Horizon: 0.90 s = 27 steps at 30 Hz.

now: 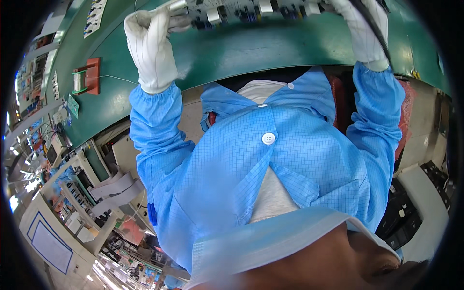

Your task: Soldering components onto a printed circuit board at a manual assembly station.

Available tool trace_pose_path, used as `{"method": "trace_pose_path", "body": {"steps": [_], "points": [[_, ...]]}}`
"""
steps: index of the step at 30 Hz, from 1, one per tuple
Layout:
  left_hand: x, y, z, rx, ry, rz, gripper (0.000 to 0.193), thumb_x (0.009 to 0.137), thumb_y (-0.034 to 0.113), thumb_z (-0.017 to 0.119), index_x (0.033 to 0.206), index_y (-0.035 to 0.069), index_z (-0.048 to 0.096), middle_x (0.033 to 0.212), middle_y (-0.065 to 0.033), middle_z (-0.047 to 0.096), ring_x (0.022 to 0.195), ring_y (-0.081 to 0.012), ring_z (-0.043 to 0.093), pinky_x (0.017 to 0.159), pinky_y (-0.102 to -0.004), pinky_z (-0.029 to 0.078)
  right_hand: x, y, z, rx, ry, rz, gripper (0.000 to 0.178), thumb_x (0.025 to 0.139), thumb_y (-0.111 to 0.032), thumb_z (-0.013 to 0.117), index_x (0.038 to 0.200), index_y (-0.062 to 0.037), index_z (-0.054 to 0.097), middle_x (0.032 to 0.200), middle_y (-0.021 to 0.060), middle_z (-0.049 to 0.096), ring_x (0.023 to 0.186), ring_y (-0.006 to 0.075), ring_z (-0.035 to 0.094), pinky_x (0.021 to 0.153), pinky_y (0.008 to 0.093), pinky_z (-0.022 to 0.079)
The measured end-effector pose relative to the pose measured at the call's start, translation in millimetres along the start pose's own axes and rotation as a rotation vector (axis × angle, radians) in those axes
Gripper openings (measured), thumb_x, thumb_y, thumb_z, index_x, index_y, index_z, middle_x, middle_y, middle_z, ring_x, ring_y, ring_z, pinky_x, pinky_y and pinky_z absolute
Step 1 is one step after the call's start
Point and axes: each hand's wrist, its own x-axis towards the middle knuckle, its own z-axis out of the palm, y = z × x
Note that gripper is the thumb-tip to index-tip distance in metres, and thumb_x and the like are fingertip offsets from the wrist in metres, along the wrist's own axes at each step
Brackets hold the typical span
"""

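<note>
At the top of the view, my left hand (153,48), in a white glove, is closed with its fingers curled beside the left end of a circuit board (241,10). Thin solder wire (118,78) runs from a spool (79,82) to my left cuff, and a fine strand rises at the fingers. White and dark blue parts line the board's near edge. My right hand (360,34), also gloved, is at the board's right end. Its fingers look bent, but the tips and whatever they hold are cut off by the upper edge. A black cable (369,26) lies across this hand.
The spool sits on a red-brown holder (93,76) on the green bench (241,53). Another board strip (95,18) lies at the far left, and a small green board (73,105) is near the bench's left edge. My blue-sleeved forearms cross the bench's near edge.
</note>
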Motion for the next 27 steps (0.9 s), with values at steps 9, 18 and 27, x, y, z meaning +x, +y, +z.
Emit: {"method": "trace_pose_path", "body": {"steps": [9, 18, 27], "points": [[-68, -35, -19, 0.388, -0.084, 0.046, 0.041, 0.076, 0.000, 0.074, 0.103, -0.001, 0.042, 0.107, -0.0173, 0.064, 0.083, -0.0176, 0.064, 0.067, -0.0285, 0.054, -58, 72, 38, -0.195, -0.179, -0.271, 0.039, 0.077, -0.010, 0.078, 0.109, -0.0034, 0.056, 0.116, 0.0135, 0.066, 0.097, 0.0222, 0.068, 0.079, 0.0299, 0.053], [-49, 41, -14, 0.198, -0.118, -0.398, 0.013, 0.082, 0.005, 0.065, 0.090, -0.003, 0.061, 0.087, -0.0121, 0.066, 0.067, -0.0203, 0.064, 0.063, -0.0279, 0.051, -54, 58, -4, -0.382, 0.000, -0.182, 0.025, 0.089, -0.002, 0.064, 0.113, -0.0018, 0.064, 0.103, 0.0152, 0.071, 0.090, 0.0202, 0.069, 0.079, 0.0302, 0.054], [-7, 24, 74, 0.656, -0.332, 0.237, 0.013, 0.083, 0.010, 0.068, 0.092, 0.002, 0.063, 0.086, -0.0058, 0.067, 0.059, -0.0137, 0.060, 0.053, -0.0261, 0.046, -42, 116, -41, -0.336, 0.482, -0.195, 0.025, 0.087, -0.006, 0.070, 0.104, 0.0094, 0.060, 0.090, 0.0177, 0.069, 0.084, 0.0190, 0.069, 0.076, 0.0276, 0.055]]}}
